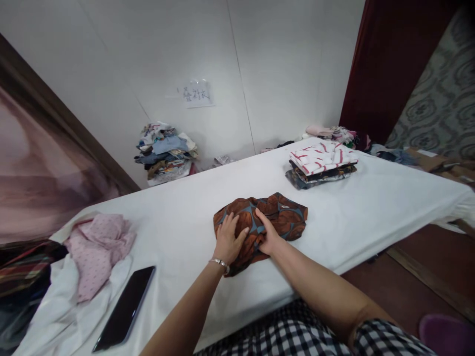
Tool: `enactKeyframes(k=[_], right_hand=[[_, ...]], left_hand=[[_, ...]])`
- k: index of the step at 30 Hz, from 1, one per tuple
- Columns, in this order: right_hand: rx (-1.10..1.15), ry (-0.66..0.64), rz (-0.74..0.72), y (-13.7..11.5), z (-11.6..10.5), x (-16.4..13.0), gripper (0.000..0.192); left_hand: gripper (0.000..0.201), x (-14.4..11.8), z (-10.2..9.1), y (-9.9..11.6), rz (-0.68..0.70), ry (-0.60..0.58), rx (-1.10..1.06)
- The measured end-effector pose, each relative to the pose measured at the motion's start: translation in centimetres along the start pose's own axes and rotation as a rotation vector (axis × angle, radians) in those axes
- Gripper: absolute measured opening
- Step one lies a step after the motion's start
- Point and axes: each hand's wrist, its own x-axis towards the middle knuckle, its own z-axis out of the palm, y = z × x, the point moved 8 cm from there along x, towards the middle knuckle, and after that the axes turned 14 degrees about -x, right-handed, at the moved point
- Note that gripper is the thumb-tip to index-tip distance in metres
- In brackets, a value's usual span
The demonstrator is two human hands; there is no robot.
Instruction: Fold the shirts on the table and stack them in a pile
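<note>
A brown shirt [291,217] with a blue-grey geometric pattern lies bunched on the white-covered table in front of me. My left hand [229,241] rests on its left part, fingers spread over the fabric. At the shirt's near middle, my right hand [270,236] has its thumb on top of the cloth. The other fingers of that hand are tucked into or under the fabric and partly hidden. Some creased cloth shows between the two hands.
A stack of folded garments [322,160] sits at the table's back right. On the left lie a black phone [126,307] and a crumpled pink dotted garment [102,247]. A clothes pile [166,153] stands beyond the far edge, below a handwritten paper sign [198,94].
</note>
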Motion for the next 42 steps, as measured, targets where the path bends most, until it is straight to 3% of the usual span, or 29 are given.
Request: enactKeyframes(k=[3,6,10,12,15,18,20,24,29,34,36,39,42], right_hand=[[-0.051,0.076,-0.029,-0.6,-0.8,-0.5,0.031],[-0.181,0.110,-0.174,-1.8,-1.4,-1.4,0.017],[-0.339,0.237,-0.367,-2.8,-3.1,-4.2,0.050],[-0.415,0.311,-0.443,-2.9,-4.1,-6.2,0.060],[-0.541,0.364,-0.517,-2.6,-5.5,-9.5,0.060],[-0.515,0.452,-0.399,-1.4,-7.8,-12.0,0.061],[-0.435,0.483,-0.277,-0.5,-8.9,-13.3,0.058],[-0.343,0.375,-0.124,0.6,-8.2,-13.8,0.038],[-0.269,0.307,-0.089,1.2,-6.6,-11.7,0.029],[-0.205,0.332,-0.148,1.4,-5.8,-8.7,0.027],[-0.198,0.370,-0.160,1.4,-5.8,-7.9,0.027],[-0.204,0.388,-0.149,1.5,-5.6,-7.0,0.029],[-0.199,0.412,-0.123,2.0,-5.7,-6.4,0.026]], left_hand=[[0.055,-0.3,1.3,0.8,0.010,-0.065,0.095],[0.056,-0.6,2.5,1.2,0.020,-0.115,0.168],[0.056,-0.4,3.3,1.2,0.026,-0.185,0.151],[0.053,0.2,2.5,0.8,0.006,-0.181,0.076],[0.050,1.9,-0.9,-0.4,-0.006,-0.076,-0.017],[0.049,4.2,-4.0,-2.3,-0.023,-0.008,0.009],[0.052,5.9,-4.6,-3.4,-0.031,-0.045,0.063],[0.066,9.3,-2.1,-4.2,-0.042,-0.219,0.101],[0.082,12.4,2.2,-4.0,-0.123,-0.441,-0.010],[0.057,13.1,4.5,-1.6,0.026,-0.624,-0.180],[0.059,13.4,5.0,-0.8,0.054,-0.642,-0.204],[0.073,14.5,5.7,-0.8,-0.047,-0.616,-0.181],[0.062,14.8,6.7,-0.7,-0.143,-0.682,-0.205]])
